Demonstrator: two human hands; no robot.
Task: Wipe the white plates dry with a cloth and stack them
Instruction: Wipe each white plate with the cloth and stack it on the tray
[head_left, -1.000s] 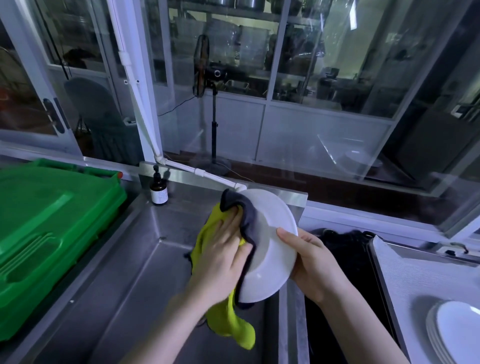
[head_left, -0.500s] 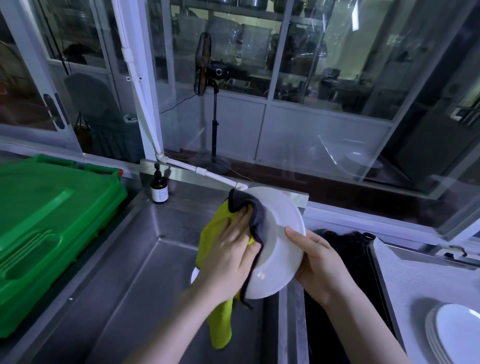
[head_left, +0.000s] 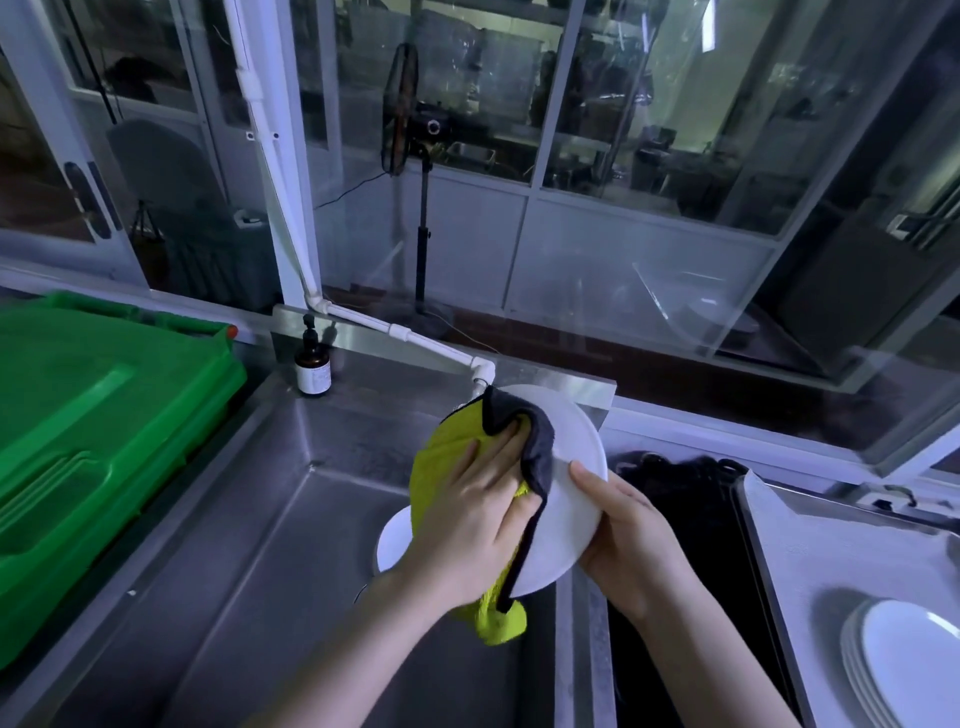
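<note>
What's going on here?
A person is drying a white plate over the steel sink. The right hand grips the plate by its rim, tilted up on edge. The left hand presses a yellow-and-grey cloth against its face. A second plate lies in the sink below the cloth. A stack of white plates sits on the counter to the right.

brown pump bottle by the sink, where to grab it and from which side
Take the brown pump bottle round its labelled body, coming from the front right: it stands upright, with the green crate to its left and a steel ledge behind. The thin pump neck likely holds worse.
</note>
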